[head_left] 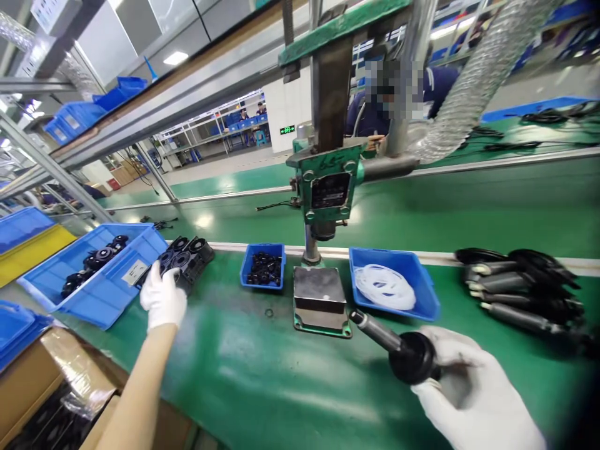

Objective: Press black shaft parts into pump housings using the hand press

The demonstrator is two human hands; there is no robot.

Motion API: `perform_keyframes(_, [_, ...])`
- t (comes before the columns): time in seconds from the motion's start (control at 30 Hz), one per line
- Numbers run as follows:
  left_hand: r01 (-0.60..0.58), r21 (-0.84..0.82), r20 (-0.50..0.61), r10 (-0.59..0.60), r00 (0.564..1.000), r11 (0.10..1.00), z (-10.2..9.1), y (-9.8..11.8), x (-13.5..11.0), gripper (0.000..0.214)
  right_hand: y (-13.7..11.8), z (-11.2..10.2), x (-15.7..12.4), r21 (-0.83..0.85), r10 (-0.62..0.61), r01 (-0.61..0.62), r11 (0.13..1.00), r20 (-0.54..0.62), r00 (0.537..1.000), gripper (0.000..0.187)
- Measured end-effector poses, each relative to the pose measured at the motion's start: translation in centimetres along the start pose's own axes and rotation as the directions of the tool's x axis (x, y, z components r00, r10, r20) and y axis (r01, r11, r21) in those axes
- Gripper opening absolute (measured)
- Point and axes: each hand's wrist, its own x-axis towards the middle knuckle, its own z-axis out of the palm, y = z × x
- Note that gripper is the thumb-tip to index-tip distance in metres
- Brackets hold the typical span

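Observation:
My left hand (163, 299), in a white glove, reaches to a group of black plastic parts with round openings (187, 259) beside a large blue bin. Its fingers are apart at the near edge of these parts; whether they touch is unclear. In my white-gloved right hand (473, 381) is a black round part with a grey rod (412, 356), gripped at its round end. The rod tilts up and left, its tip close to the metal block (319, 289) under the green press (328, 187).
A small blue bin (244, 265) holds small black pieces; another blue bin (429, 290) holds white rings. Black parts with grey rods (510, 287) lie at the right. The large blue bin (112, 294) stands left, above a cardboard box (28, 387). A person sits across the bench.

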Motion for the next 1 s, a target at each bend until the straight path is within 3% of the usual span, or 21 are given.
perform_keyframes(0.07, [-0.11, 0.375, 0.175, 0.046, 0.984, 0.921, 0.4, -3.9, 1.7, 0.031, 0.2, 0.1, 0.1, 0.015, 0.034, -0.034, 0.999, -0.011, 0.999, 0.022])
perform_keyframes(0.13, [-0.192, 0.441, 0.251, 0.084, 0.964, 0.877, 0.6, -6.0, 2.3, 0.029, 0.4, 0.2, 0.1, 0.036, 0.067, -0.067, 0.997, -0.009, 0.998, 0.022])
perform_keyframes(0.2, [-0.261, 0.413, 0.285, 0.149, 0.947, 0.872, 0.3, -6.2, 1.9, 0.023, 0.6, 0.3, 0.1, 0.061, 0.086, -0.085, 0.995, -0.004, 0.996, 0.022])
perform_keyframes(0.27, [-0.36, 0.308, 0.362, 0.242, 0.9, 0.881, -0.2, -5.0, 1.0, 0.019, 0.7, 0.3, 0.1, 0.081, 0.095, -0.095, 0.992, 0.007, 0.995, 0.022])
perform_keyframes(0.4, [-0.449, -0.159, 0.528, 0.46, 0.714, 0.879, -0.8, -1.2, -2.4, 0.03, -0.3, 0.3, 0.1, 0.219, 0.163, -0.176, 0.96, 0.078, 0.984, 0.028])
perform_keyframes(0.5, [-0.503, -0.365, 0.485, 0.621, 0.616, 0.783, -0.6, 2.0, -5.4, 0.019, -1.5, 0.6, 0.0, 0.391, 0.239, -0.278, 0.877, 0.147, 0.96, 0.038])
perform_keyframes(0.6, [-0.616, -0.427, 0.429, 0.748, 0.507, 0.662, -0.4, 5.8, -7.8, 0.06, -2.0, 1.0, 0.0, 0.521, 0.29, -0.334, 0.786, 0.167, 0.942, 0.044])
perform_keyframes(0.7, [-0.745, -0.41, 0.461, 0.824, 0.329, 0.526, -0.8, 10.0, -9.2, 0.033, -2.2, 1.1, -0.1, 0.619, 0.314, -0.359, 0.698, 0.185, 0.931, 0.043])
perform_keyframes(0.77, [-0.791, -0.404, 0.49, 0.839, 0.236, 0.458, -1.2, 12.0, -9.4, 0.018, -2.2, 0.9, -0.1, 0.667, 0.318, -0.367, 0.649, 0.2, 0.927, 0.04])
perform_keyframes(0.87, [-0.801, -0.425, 0.518, 0.839, 0.167, 0.422, -1.6, 13.4, -9.1, 0.017, -2.1, 0.7, 0.0, 0.691, 0.326, -0.373, 0.618, 0.207, 0.923, 0.038])
perform_keyframes(1.0, [-0.826, -0.425, 0.512, 0.851, 0.119, 0.371, -1.5, 13.4, -8.8, 0.019, -2.1, 0.7, 0.0, 0.687, 0.322, -0.367, 0.627, 0.201, 0.925, 0.04])
